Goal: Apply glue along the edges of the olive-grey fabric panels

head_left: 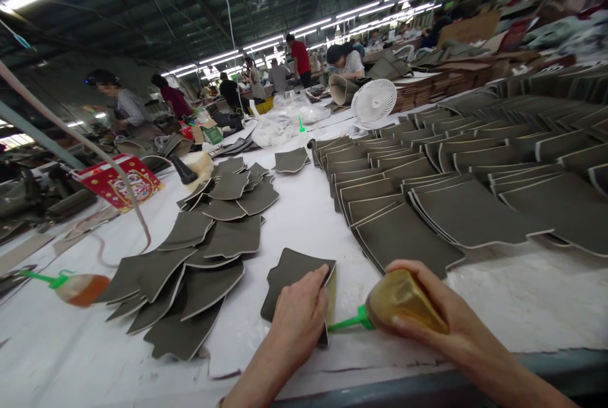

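My left hand (304, 303) is on a dark olive-grey cut panel (294, 268) that lies on the white-covered table. Its fingers are bent over the panel's right edge and partly hidden. My right hand (441, 316) grips a squeeze bottle (403, 301) of yellowish liquid, tilted on its side. The bottle's green nozzle (349, 320) points left, its tip at the panel's lower right edge, close to my left fingers. To the left lies a loose overlapping pile of similar panels (209, 284). Rows of overlapping panels (408, 237) spread over the right side.
Another green-nozzled bottle (80, 287) with orange liquid lies at the left. Behind it stand a red printed box (118, 181) and a hose (126, 183). A white fan (374, 102) and plastic bags (280, 123) are farther back. Several people work in the background.
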Demonstrator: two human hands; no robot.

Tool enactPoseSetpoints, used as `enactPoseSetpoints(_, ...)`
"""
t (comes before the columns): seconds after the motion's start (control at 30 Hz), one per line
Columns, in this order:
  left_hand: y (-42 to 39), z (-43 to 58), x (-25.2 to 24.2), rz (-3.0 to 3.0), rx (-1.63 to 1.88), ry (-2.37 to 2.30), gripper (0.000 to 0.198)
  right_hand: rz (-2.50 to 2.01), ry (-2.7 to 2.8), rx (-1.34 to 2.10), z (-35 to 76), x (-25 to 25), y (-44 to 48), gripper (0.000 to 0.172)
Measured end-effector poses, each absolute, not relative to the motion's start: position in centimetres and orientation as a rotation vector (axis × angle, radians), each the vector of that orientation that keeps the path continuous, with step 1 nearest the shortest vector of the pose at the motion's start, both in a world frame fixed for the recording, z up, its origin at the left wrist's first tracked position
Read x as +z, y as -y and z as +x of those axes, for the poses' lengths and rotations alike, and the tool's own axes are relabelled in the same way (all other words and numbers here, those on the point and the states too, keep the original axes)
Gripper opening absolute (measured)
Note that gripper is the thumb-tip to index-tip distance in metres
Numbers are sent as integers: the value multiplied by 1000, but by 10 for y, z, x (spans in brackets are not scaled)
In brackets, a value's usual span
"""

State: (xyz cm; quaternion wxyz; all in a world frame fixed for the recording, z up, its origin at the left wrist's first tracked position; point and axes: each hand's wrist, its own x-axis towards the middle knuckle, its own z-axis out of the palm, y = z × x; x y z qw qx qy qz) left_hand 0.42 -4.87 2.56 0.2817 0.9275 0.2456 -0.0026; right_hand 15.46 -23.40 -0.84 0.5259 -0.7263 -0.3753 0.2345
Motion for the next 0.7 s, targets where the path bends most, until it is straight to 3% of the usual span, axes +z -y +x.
enactPoseSetpoints(0.47,51,5,24,2468,26,-693,49,-1720,837,534,143,-21,245,53)
enactPoseSetpoints(0.7,51,4,27,2420,35,-737,48,-1458,555,730,152,-23,254,51)
